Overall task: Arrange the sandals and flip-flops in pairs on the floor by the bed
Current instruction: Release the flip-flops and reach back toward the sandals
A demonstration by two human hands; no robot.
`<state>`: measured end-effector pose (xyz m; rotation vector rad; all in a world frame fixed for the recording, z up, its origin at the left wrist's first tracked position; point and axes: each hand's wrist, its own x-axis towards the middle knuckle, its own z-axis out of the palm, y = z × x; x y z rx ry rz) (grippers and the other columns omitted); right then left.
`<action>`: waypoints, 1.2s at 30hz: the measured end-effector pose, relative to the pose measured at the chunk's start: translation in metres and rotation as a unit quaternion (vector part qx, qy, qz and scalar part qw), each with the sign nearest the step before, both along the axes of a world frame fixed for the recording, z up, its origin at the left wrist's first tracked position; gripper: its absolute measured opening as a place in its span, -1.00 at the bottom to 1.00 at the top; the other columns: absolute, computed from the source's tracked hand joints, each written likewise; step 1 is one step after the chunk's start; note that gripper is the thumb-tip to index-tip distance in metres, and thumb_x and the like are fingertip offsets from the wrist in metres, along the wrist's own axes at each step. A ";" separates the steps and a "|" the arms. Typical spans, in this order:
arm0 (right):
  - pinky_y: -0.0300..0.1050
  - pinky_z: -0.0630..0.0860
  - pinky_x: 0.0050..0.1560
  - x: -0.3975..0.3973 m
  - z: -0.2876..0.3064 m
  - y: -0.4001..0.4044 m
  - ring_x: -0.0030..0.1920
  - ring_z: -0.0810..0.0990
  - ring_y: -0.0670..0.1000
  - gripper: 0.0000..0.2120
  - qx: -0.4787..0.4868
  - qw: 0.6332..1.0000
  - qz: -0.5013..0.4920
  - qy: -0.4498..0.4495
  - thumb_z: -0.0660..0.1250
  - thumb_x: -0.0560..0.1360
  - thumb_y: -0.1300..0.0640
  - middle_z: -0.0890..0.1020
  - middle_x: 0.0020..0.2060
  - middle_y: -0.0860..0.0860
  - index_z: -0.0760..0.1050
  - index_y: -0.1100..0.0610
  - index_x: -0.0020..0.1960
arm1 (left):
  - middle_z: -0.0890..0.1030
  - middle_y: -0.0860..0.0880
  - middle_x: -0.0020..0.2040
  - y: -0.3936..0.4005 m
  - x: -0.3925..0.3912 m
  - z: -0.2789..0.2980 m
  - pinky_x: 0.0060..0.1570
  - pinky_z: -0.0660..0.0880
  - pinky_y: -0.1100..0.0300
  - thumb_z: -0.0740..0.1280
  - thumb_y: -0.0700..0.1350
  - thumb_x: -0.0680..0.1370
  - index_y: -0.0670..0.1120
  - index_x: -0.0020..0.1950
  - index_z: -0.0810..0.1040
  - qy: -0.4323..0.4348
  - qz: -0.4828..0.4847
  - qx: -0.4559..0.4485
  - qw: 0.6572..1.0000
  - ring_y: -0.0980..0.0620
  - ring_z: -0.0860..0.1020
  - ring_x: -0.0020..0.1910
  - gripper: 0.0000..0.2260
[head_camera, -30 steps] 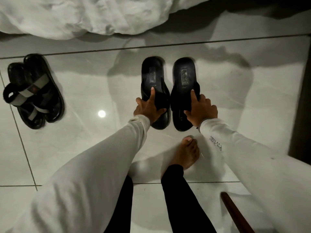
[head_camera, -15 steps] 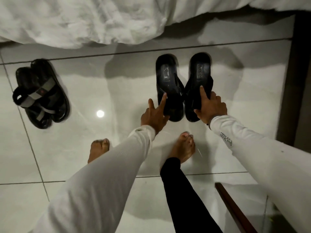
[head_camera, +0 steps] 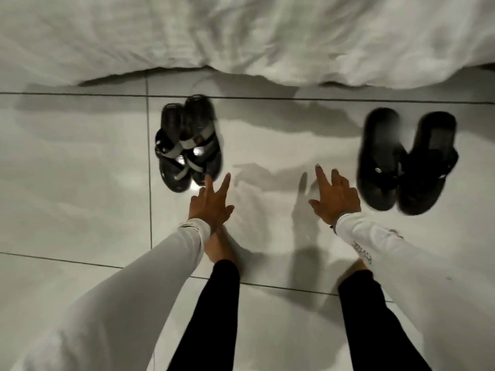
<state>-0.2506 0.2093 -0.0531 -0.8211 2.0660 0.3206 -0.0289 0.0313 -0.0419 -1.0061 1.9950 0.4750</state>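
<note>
Two black flip-flops [head_camera: 407, 162] lie side by side on the pale tiled floor at the right, toes toward me. A pair of black sandals with grey straps [head_camera: 187, 145] lies left of centre, one partly overlapping the other. My left hand [head_camera: 211, 203] hovers just below the sandals with fingers spread, its fingertips near their near ends, holding nothing. My right hand [head_camera: 334, 195] is spread open just left of the flip-flops, apart from them and empty. The frame is blurred by motion.
A white rumpled bed cover [head_camera: 241, 36] hangs over the floor along the top. My bare feet [head_camera: 219, 247] and black trouser legs stand on the tiles below my hands. Bare floor [head_camera: 67, 183] stretches to the left.
Both hands have let go of the flip-flops, which stay paired on the floor. The view has swung left, and my hands have moved left toward the sandals.
</note>
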 end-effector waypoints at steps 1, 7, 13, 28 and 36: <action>0.19 0.37 0.41 0.017 -0.002 -0.019 0.57 0.21 0.27 -0.13 -0.001 1.000 0.003 -0.010 0.33 0.56 -0.10 0.09 0.62 0.23 -0.14 -0.02 0.66 | -0.02 -0.24 0.61 -0.017 0.016 0.000 0.27 0.44 -0.13 0.29 0.12 0.57 0.14 0.63 -0.13 0.000 0.013 -0.005 1.000 -0.27 0.32 0.46 -0.23; 0.16 0.42 0.40 0.105 -0.021 -0.158 0.49 0.36 0.29 -0.28 -0.123 0.989 -0.025 -0.077 0.33 0.57 0.08 0.12 0.61 0.18 0.06 0.07 0.64 | 0.19 -0.27 0.50 -0.117 0.078 -0.023 0.17 0.51 -0.22 0.33 0.05 0.54 0.11 0.62 0.01 0.092 0.166 -0.076 0.979 -0.42 0.52 0.20 -0.27; 0.19 0.50 0.27 0.148 -0.055 -0.271 0.32 0.50 0.32 -0.29 -0.153 0.986 0.031 -0.059 0.37 0.52 0.14 0.00 0.64 0.14 0.15 -0.04 0.59 | 0.15 -0.31 0.53 -0.196 0.083 -0.070 0.40 0.31 -0.17 0.40 0.03 0.51 0.14 0.62 -0.02 0.088 0.209 0.003 0.974 -0.42 0.33 0.41 -0.19; 0.18 0.57 0.10 0.140 -0.080 -0.219 0.20 0.62 0.33 -0.60 -0.094 0.995 0.029 -0.008 0.20 0.65 -0.04 0.12 0.63 0.21 0.36 0.10 0.43 | 0.20 -0.30 0.45 -0.194 0.060 -0.095 0.35 0.42 -0.18 0.24 0.05 0.62 0.10 0.60 0.06 0.092 0.230 0.053 0.967 -0.39 0.44 0.29 -0.41; 0.19 0.62 0.11 0.158 -0.077 -0.236 0.15 0.66 0.35 -0.63 -0.121 0.992 -0.001 -0.021 0.23 0.65 0.05 0.12 0.63 0.21 0.38 0.13 0.42 | 0.26 -0.28 0.42 -0.198 0.065 -0.093 0.31 0.43 -0.18 0.25 0.07 0.61 0.14 0.59 0.11 0.103 0.222 0.052 0.968 -0.38 0.44 0.29 -0.43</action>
